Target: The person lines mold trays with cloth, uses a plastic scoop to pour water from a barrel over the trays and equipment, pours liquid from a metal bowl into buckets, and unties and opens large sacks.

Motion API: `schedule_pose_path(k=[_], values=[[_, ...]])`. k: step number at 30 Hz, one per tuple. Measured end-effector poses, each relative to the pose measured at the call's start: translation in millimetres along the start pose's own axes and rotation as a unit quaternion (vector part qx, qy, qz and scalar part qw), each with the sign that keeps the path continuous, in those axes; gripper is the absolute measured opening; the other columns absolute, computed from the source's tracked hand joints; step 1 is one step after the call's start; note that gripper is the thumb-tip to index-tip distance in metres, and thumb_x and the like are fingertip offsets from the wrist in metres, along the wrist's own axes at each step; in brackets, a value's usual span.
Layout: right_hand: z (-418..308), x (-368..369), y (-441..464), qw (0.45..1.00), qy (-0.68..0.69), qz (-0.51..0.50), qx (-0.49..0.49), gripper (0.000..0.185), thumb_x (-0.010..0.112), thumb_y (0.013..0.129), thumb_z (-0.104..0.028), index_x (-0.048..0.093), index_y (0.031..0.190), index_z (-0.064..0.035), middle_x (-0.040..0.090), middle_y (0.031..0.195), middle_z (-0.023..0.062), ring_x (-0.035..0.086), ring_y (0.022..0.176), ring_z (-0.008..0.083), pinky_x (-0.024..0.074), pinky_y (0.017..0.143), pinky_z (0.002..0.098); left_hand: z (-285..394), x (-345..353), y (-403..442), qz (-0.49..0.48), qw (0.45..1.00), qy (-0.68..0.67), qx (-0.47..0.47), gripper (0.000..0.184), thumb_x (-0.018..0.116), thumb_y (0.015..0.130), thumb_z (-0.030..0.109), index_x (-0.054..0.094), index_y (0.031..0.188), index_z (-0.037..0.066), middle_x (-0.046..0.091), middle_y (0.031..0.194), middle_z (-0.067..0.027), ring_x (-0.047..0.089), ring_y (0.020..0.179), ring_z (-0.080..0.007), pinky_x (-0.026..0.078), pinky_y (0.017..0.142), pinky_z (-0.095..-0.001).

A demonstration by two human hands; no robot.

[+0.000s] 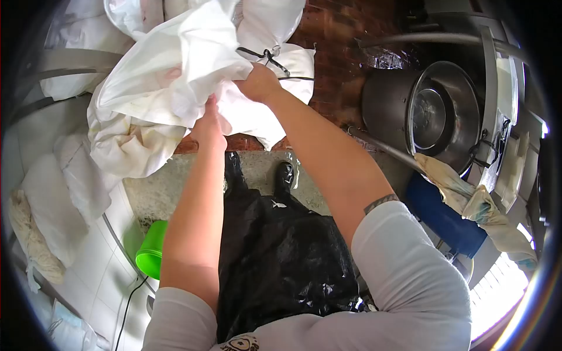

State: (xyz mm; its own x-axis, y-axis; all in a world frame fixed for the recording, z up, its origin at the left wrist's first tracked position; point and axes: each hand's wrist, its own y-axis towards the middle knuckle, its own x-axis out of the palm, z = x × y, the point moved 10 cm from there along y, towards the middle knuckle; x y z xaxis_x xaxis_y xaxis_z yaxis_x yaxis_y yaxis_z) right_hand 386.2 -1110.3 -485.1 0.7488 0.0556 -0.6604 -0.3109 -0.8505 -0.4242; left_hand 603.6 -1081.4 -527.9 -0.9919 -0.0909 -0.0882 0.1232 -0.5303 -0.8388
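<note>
A large white sack (pixel 175 64) hangs in loose folds in front of me, its cloth stained yellowish and pinkish in places. My left hand (pixel 209 127) is closed on the sack's lower edge, with the fingers partly hidden. Higher and to the right, my right hand (pixel 259 85) grips the edge of the same white cloth. Just beyond it, a black cord (pixel 268 57) is knotted around another white bundle (pixel 300 65). What the sack contains, if anything, is hidden.
More white sacks (pixel 272 20) are piled at the back. A big metal pot (pixel 389 108) lies tipped on its side on the wet reddish floor (pixel 336 64) to the right. A green bucket (pixel 151 251) stands at the left, near a black cable (pixel 126 307). Stained cloths (pixel 468 205) hang at right.
</note>
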Motion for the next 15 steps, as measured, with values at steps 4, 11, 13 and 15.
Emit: schedule_pose_path(k=[4, 11, 13, 15], values=[[16, -4, 0, 1.0, -0.021, -0.002, 0.012, 0.041, 0.064, 0.09, -0.04, 0.074, 0.113, -0.0072, 0.072, 0.114, 0.023, 0.068, 0.109, 0.0394, 0.0541, 0.095, 0.0457, 65, -11, -46, 0.116, 0.917, 0.093, 0.371, 0.066, 0.085, 0.087, 0.029, 0.057, 0.137, -0.005, 0.064, 0.136, -0.0139, 0.061, 0.119, -0.0281, 0.049, 0.102, -0.0407], [41, -29, -50, 0.995, 0.091, 0.042, 0.014, 0.037, 0.061, 0.089, -0.034, 0.074, 0.108, -0.0057, 0.072, 0.107, 0.0238, 0.067, 0.107, 0.0414, 0.0536, 0.092, 0.0481, 54, -15, -11, 0.038, 0.973, -0.092, 0.207, 0.039, 0.068, 0.094, 0.012, 0.061, 0.132, 0.004, 0.067, 0.125, -0.007, 0.066, 0.107, -0.0174, 0.054, 0.084, -0.0338], [58, -35, -71, 0.99, 0.13, 0.045, 0.008, 0.039, 0.062, 0.09, -0.036, 0.073, 0.11, -0.0049, 0.072, 0.107, 0.0254, 0.066, 0.106, 0.0431, 0.0533, 0.092, 0.0472, 44, -15, 5, 0.028, 0.989, -0.081, 0.122, 0.031, 0.063, 0.096, 0.009, 0.062, 0.127, 0.007, 0.068, 0.12, -0.006, 0.066, 0.103, -0.0131, 0.054, 0.078, -0.0318], [89, -32, -88, 0.967, 0.237, 0.092, -0.009, 0.039, 0.065, 0.091, -0.037, 0.073, 0.116, -0.0073, 0.072, 0.11, 0.0234, 0.068, 0.106, 0.0403, 0.0533, 0.093, 0.0442, 54, 2, -13, -0.051, 0.971, 0.049, 0.227, 0.034, 0.062, 0.095, 0.007, 0.061, 0.129, 0.003, 0.068, 0.119, -0.0079, 0.065, 0.105, -0.0146, 0.053, 0.082, -0.0327]])
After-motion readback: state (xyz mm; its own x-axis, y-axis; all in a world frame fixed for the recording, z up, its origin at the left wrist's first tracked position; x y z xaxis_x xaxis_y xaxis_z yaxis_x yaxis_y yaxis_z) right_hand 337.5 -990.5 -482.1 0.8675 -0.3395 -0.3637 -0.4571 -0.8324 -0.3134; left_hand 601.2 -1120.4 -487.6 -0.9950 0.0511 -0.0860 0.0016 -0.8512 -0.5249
